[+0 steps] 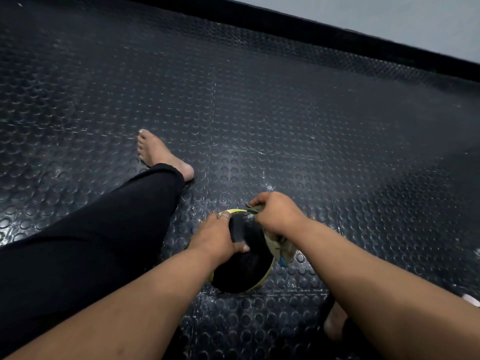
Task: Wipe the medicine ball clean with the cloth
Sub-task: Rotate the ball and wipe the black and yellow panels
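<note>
Black rubber floor [285,113] with a raised round-stud pattern fills nearly the whole view, running up to a dark baseboard [337,32] and a pale wall [389,14] at the top right. On the left, a leg in black trousers [91,242] stretches out across the floor and ends in a bare foot [161,154] lying on its side, toes pointing away. Just to the right of that leg, the left hand [220,237] curls over the near-left side of the medicine ball [246,263], thumb pressed onto its top and a silver ring on one finger; it grips the ball. The ball (black, with a yellow-green band showing at its far edge and its lower right) rests on the floor between the two forearms, close in front of the person. Further right, the right hand [275,211] is closed in a fist around the cloth [280,248], held against the ball's upper right side. A pale, patterned fold of the cloth hangs down below the wrist, touching the ball's right edge. At the lower right, the other bare foot [335,323] shows partly behind the right forearm, tucked in close. A small pale object [471,300] sits at the right edge, too cropped to identify.
</note>
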`<state>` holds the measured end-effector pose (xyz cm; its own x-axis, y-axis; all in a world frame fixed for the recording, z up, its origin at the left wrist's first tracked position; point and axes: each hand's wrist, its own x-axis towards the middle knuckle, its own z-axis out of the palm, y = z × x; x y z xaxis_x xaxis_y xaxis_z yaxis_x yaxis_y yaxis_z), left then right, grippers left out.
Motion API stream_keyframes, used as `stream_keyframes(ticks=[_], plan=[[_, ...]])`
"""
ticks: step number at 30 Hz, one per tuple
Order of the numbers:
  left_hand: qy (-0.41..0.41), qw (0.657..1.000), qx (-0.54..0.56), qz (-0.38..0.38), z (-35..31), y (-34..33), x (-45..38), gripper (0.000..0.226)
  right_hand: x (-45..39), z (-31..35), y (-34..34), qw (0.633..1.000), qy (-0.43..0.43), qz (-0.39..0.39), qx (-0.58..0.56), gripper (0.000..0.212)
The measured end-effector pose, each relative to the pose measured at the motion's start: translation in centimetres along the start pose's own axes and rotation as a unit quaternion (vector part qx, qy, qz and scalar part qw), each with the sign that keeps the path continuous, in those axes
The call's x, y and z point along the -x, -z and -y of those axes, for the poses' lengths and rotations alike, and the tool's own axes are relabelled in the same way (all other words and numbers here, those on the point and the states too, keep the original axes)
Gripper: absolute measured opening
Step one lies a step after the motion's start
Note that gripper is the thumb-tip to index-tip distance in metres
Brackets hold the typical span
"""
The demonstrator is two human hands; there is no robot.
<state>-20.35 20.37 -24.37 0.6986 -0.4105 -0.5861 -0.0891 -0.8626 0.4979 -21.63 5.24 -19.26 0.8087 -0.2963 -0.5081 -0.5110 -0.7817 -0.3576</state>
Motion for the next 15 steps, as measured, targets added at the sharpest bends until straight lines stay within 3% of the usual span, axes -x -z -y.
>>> stream_keyframes(ticks=[9,15], plan=[[-0.005,1.000,0.006,-0.003,-0.1,0.1,0.2,0.079,-2.4,1.8,-1.1,0.999,0.004,0.029,0.013,0.041],[-0.003,1.000,-0.010,-0.011,-0.7,-0.6,0.8,0.074,-1.7,0.7,-2.5,0.997,0.014,0.046,0.054,0.031]])
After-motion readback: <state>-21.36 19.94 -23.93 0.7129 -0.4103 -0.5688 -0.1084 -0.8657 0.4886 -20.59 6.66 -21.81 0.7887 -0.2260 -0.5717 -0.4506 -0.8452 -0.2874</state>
